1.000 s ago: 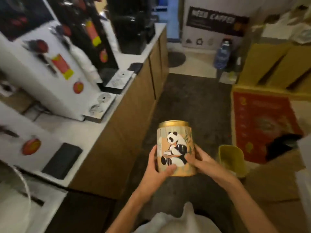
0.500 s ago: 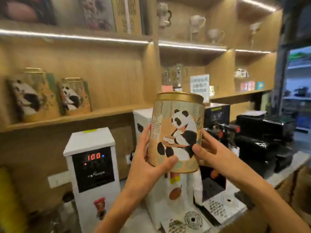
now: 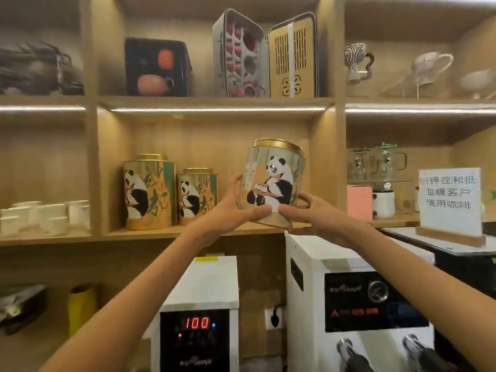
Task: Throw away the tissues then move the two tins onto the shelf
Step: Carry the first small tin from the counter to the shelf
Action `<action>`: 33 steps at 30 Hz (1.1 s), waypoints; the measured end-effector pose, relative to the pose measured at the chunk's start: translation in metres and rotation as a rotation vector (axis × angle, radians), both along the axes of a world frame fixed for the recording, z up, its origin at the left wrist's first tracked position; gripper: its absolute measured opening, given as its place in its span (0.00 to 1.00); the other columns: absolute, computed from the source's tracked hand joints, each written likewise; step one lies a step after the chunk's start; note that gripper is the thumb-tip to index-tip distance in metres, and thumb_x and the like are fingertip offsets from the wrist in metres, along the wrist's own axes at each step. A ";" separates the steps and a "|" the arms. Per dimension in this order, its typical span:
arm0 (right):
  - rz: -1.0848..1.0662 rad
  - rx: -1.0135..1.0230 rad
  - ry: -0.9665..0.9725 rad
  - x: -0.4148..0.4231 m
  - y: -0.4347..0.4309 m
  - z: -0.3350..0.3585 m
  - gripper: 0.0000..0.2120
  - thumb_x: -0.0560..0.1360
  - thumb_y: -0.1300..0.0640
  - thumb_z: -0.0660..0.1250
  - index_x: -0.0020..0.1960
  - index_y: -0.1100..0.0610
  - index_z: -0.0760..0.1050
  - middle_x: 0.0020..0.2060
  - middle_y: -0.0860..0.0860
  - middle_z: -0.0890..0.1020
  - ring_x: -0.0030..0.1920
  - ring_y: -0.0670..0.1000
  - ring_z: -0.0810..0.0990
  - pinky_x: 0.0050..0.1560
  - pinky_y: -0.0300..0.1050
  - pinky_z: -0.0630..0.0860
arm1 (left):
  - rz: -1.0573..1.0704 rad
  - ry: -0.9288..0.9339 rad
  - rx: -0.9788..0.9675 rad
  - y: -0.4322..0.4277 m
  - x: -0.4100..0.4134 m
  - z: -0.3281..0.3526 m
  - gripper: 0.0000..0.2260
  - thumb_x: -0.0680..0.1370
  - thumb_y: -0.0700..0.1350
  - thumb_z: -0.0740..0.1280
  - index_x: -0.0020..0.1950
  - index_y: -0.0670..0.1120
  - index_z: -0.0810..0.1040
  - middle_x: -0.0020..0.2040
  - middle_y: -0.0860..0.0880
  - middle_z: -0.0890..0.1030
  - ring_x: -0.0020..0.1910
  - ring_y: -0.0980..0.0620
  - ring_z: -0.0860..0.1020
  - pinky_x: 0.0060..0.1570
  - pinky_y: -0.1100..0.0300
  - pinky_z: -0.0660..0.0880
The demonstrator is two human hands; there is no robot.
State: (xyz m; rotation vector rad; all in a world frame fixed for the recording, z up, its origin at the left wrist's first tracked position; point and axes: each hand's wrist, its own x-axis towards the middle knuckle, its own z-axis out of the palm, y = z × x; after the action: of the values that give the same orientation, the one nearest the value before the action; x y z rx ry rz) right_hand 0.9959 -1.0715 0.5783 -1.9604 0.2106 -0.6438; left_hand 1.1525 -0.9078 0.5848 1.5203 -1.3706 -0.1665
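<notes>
I hold a round panda tin [image 3: 276,181] with a gold lid in both hands, tilted slightly, just at the front edge of the wooden shelf [image 3: 150,233]. My left hand [image 3: 236,208] grips its lower left side and my right hand [image 3: 308,213] its lower right. Two more panda tins stand on the same shelf: a large tin [image 3: 147,191] and a smaller tin [image 3: 197,196] beside it, to the left of the held one. No tissues are in view.
White cups [image 3: 43,214] fill the left shelf bay. A pink box [image 3: 359,202] and glassware sit in the right bay, behind a white sign [image 3: 449,201]. Below stand a white dispenser showing 100 [image 3: 198,323] and a white machine [image 3: 357,291].
The view swung from the floor up to the shelves. Both hands carried the tin up and forward, from waist height to the shelf edge right of the two standing tins.
</notes>
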 end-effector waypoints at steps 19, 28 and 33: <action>-0.148 0.037 0.149 0.263 -0.164 -0.030 0.53 0.64 0.59 0.81 0.77 0.57 0.49 0.71 0.58 0.69 0.70 0.58 0.69 0.71 0.54 0.67 | 0.290 0.011 0.154 -0.183 0.225 -0.046 0.38 0.73 0.46 0.75 0.76 0.51 0.55 0.73 0.47 0.70 0.71 0.46 0.69 0.71 0.46 0.65; -0.154 -0.010 0.071 0.322 -0.207 -0.049 0.54 0.64 0.51 0.81 0.78 0.53 0.50 0.73 0.56 0.67 0.70 0.57 0.69 0.64 0.48 0.68 | 0.481 0.131 0.054 -0.224 0.256 -0.061 0.40 0.73 0.43 0.75 0.78 0.47 0.55 0.74 0.45 0.68 0.72 0.45 0.68 0.72 0.47 0.66; -0.130 -0.065 0.007 0.336 -0.214 -0.060 0.55 0.63 0.48 0.81 0.78 0.52 0.49 0.74 0.55 0.66 0.70 0.55 0.68 0.67 0.50 0.68 | 0.654 0.033 0.040 -0.232 0.258 -0.071 0.30 0.76 0.44 0.71 0.74 0.44 0.62 0.70 0.42 0.68 0.69 0.44 0.69 0.70 0.48 0.68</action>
State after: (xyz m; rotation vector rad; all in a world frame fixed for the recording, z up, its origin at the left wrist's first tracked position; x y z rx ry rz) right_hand 1.3323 -1.2860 0.5179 -2.0233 0.3278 -0.7360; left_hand 1.4106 -1.1396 0.5142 1.9079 -0.7889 0.1906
